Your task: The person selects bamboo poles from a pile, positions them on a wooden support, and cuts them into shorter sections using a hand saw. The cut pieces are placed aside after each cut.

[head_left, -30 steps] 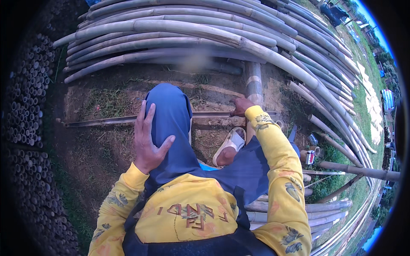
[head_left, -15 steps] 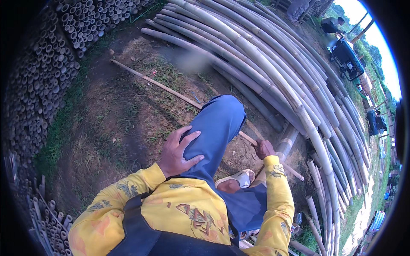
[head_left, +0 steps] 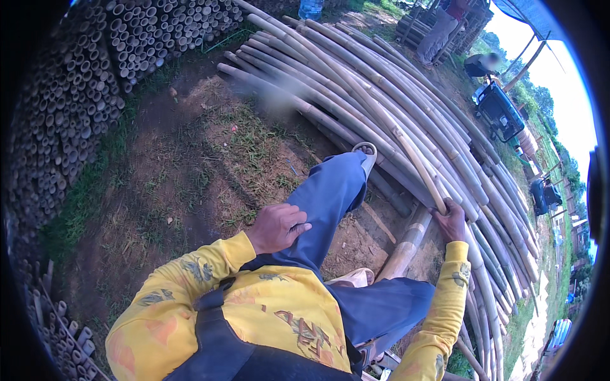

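Note:
My right hand [head_left: 450, 220], its arm stretched forward, is wrapped round the near end of a slim bamboo pole [head_left: 395, 127]. That pole slants up and away to the left, across the pile of long bamboo poles [head_left: 438, 105]; its far end is hard to tell from the others. Over my left thigh [head_left: 311, 216] hovers or rests my left hand [head_left: 279, 227], fingers curled in and thumb out, with nothing showing in it. My sandalled left foot [head_left: 367, 155] is beside the pile's near edge. A thick bamboo piece [head_left: 406, 244] lies between my legs and my right hand.
Cut bamboo stacked with ends outward [head_left: 63, 120] stands along the left. Grassy dirt [head_left: 190, 159] lies between it and the pile. Beyond the pile are a blue jug [head_left: 310, 9], a standing person [head_left: 437, 38], a low-bent person [head_left: 480, 65] and a dark framed machine [head_left: 501, 113].
The slim pole has left the ground and now lies across the pile's direction, swung up by my right hand. My left hand has closed from spread fingers. My left foot has come into view.

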`<move>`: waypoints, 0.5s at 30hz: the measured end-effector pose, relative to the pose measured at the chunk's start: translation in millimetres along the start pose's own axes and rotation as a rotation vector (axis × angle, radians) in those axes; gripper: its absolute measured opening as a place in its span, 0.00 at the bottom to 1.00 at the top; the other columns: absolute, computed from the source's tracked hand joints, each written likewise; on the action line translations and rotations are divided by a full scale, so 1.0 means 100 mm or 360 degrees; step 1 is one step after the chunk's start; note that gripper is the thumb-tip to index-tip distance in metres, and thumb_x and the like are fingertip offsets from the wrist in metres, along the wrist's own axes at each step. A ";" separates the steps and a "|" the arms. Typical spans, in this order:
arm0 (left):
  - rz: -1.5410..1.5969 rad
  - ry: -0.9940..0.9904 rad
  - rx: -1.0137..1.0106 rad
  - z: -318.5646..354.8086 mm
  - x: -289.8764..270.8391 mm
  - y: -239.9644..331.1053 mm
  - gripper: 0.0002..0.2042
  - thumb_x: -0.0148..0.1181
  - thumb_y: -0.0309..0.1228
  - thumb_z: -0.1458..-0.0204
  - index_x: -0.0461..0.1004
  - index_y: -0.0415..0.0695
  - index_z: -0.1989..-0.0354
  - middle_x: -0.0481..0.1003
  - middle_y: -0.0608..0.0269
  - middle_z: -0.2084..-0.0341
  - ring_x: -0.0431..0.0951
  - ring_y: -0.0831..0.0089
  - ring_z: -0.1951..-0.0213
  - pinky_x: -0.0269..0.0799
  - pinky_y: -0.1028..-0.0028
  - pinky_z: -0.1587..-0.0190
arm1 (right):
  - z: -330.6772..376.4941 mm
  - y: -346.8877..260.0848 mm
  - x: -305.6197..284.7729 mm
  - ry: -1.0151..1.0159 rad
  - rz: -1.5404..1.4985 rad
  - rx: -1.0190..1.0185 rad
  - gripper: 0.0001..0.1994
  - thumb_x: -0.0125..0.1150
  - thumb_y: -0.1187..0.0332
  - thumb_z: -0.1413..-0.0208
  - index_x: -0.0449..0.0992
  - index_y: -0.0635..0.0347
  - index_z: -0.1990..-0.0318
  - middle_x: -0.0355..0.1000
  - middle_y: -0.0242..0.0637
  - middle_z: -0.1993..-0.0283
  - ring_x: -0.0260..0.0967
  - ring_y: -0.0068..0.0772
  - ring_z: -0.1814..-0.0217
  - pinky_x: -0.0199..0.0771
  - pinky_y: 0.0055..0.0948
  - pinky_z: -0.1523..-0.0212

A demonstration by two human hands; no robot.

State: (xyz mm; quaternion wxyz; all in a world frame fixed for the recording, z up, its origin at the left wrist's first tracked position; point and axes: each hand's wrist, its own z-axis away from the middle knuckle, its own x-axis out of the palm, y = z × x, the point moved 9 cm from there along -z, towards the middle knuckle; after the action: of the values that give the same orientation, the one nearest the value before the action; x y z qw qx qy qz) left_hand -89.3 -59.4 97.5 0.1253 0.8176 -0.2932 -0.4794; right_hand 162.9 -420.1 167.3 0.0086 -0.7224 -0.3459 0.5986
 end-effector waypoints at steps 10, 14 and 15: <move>0.0138 -0.1037 0.0359 0.37 0.15 -0.03 0.13 0.63 0.42 0.41 0.72 0.46 0.67 0.74 0.58 0.75 0.80 0.56 0.67 0.74 0.58 0.65 | 0.60 0.33 -0.76 0.0303 0.0234 0.0358 0.17 0.78 0.63 0.51 0.79 0.68 0.62 0.77 0.41 0.70 0.72 0.32 0.68 0.73 0.35 0.63; 0.0521 -0.0955 0.0656 -0.10 0.34 0.83 0.15 0.64 0.43 0.42 0.72 0.44 0.65 0.76 0.58 0.71 0.81 0.56 0.66 0.75 0.58 0.64 | 0.65 -0.04 -0.96 0.0294 0.0334 0.0468 0.21 0.80 0.59 0.52 0.80 0.67 0.62 0.76 0.42 0.72 0.71 0.31 0.70 0.72 0.35 0.64; 0.0643 -0.0936 0.0766 -0.14 0.53 1.09 0.15 0.64 0.43 0.43 0.72 0.43 0.64 0.76 0.58 0.70 0.81 0.56 0.65 0.76 0.59 0.64 | 0.71 -0.04 -1.04 0.0291 0.0314 0.0509 0.21 0.81 0.59 0.52 0.80 0.66 0.62 0.75 0.39 0.73 0.68 0.26 0.72 0.70 0.33 0.67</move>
State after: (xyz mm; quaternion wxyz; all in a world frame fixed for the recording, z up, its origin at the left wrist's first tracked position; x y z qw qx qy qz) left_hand -96.4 -179.0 119.5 -0.0665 0.5781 -0.5742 -0.5759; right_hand 93.9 -498.4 238.4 0.0958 -0.7936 -0.1719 0.5758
